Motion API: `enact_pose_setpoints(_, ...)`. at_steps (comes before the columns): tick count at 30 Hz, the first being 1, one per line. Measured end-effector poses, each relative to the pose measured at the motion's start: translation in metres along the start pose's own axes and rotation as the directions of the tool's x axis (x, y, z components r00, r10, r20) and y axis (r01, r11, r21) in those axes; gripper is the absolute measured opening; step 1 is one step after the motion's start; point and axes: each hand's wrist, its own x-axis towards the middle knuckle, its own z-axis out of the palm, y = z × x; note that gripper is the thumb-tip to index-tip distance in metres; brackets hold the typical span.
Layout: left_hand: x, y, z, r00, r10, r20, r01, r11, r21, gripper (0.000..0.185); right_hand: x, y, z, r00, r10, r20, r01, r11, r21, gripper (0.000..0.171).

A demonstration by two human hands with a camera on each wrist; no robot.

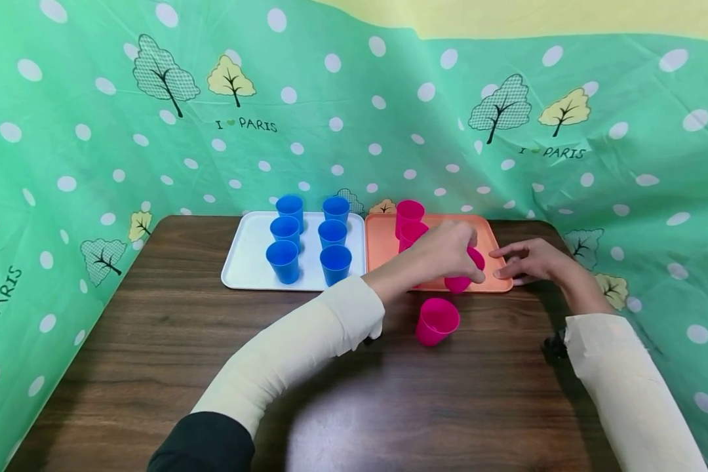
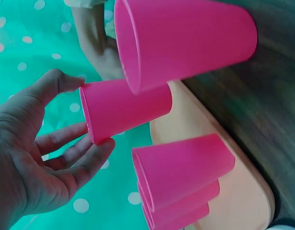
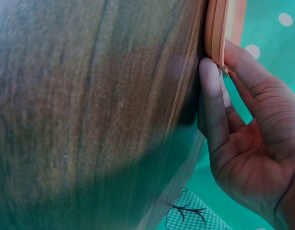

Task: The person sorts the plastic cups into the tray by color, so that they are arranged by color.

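Observation:
My left hand (image 1: pixel 448 252) reaches across to the orange tray (image 1: pixel 383 252) and grips a pink cup (image 2: pixel 126 108) at its rim, thumb on one side and fingertips on the other. The held cup is upright over the tray's front right part; whether its base touches the tray I cannot tell. Three pink cups (image 2: pixel 186 167) stand in a row on the tray, the front one hidden behind my left forearm in the head view. Another pink cup (image 1: pixel 438 322) stands on the table before the tray. My right hand (image 1: pixel 533 259) pinches the tray's right edge near its front corner.
A white tray (image 1: pixel 244 255) adjoins the orange one on the left, bearing two rows of blue cups (image 1: pixel 283 262). Both lie toward the back of the brown wooden table (image 1: pixel 183 354). A green dotted cloth (image 1: pixel 377 105) hangs behind and at the sides.

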Motion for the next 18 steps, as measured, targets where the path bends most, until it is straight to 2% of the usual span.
enact_pose_setpoints(8, 0.018, -0.008, -0.007, 0.998, -0.052, -0.025, 0.053, 0.998, 0.032, 0.041, 0.002, 0.0, 0.0, 1.0, 0.016, 0.002, -0.016, 1.0, -0.007, 0.079)
enact_pose_setpoints(18, 0.036, -0.017, -0.004, 0.998, -0.03, -0.06, 0.035, 0.996, 0.088, 0.045, 0.002, -0.004, 0.0, 0.999, 0.032, 0.0, -0.032, 0.999, -0.018, 0.082)
